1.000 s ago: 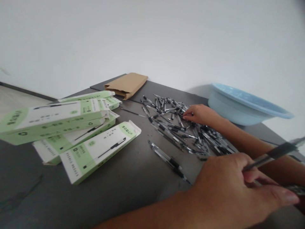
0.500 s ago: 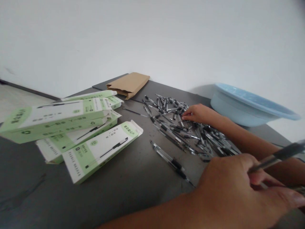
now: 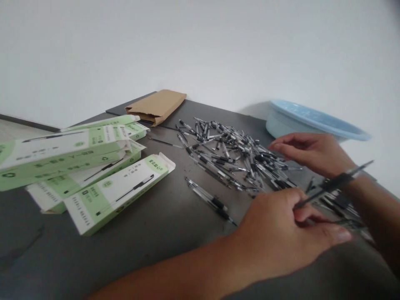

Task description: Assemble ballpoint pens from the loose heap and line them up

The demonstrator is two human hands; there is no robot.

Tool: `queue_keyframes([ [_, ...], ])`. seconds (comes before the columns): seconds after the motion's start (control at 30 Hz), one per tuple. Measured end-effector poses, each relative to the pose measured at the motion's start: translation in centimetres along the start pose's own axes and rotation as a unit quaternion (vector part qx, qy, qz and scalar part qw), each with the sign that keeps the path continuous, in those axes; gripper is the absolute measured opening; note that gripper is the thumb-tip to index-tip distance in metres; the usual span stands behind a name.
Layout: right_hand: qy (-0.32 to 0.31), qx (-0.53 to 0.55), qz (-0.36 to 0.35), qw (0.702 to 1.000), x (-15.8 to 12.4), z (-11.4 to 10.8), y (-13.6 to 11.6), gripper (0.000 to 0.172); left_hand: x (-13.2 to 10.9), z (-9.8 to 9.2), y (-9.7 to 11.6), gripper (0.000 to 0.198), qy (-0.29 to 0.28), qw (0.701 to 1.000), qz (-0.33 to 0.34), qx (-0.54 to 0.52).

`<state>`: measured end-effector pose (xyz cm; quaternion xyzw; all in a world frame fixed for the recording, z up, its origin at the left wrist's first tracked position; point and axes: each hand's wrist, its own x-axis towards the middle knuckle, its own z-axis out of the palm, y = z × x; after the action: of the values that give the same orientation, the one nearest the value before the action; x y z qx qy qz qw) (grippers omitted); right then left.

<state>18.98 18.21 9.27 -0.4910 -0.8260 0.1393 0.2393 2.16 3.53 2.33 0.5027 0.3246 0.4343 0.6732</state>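
In the foreground my left hand (image 3: 278, 237) is closed around a gel pen (image 3: 331, 183), whose black grip and bare tip point up to the right. Behind it, over the right side of a heap of clear and black pens (image 3: 225, 154), my right hand (image 3: 315, 152) has its thumb and fingertips pinched together. Whatever lies between those fingertips, if anything, is too small to make out. Two pens (image 3: 209, 200) lie side by side on the dark table (image 3: 150, 250), just left of my left hand. More pens lie partly hidden beneath my right forearm.
Several green and white pen boxes (image 3: 121, 191) are stacked loosely on the left. Behind them lies an open brown paper packet (image 3: 159, 104). A light blue basin (image 3: 312, 121) stands at the back right, near the white wall (image 3: 200, 50).
My right hand has moved right across the heap, towards the basin side. My left hand still grips its pen, which now sits further left in view. The whole scene has shifted left.
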Motion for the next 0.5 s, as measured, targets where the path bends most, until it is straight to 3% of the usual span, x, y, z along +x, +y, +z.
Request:
queue_keyframes([
  [0.1,0.06,0.111,0.071,0.989,-4.8,-2.4,1.7,0.029,-0.2,0.2,0.0,0.059,-0.037,0.999,-0.003,-0.026],
  [0.17,0.068,0.185,0.07,0.978,-7.6,-3.2,2.7,0.019,-0.4,0.5,0.0,0.055,-0.06,0.998,-0.024,-0.019],
  [0.37,0.005,0.354,-0.059,0.933,-11.4,-3.4,3.4,0.016,-1.0,1.8,-0.1,0.028,-0.1,0.985,-0.128,0.062],
  [0.5,-0.037,0.373,-0.149,0.915,-11.9,-4.0,3.4,0.025,-1.4,2.2,-0.2,0.031,-0.107,0.979,-0.161,0.056],
])
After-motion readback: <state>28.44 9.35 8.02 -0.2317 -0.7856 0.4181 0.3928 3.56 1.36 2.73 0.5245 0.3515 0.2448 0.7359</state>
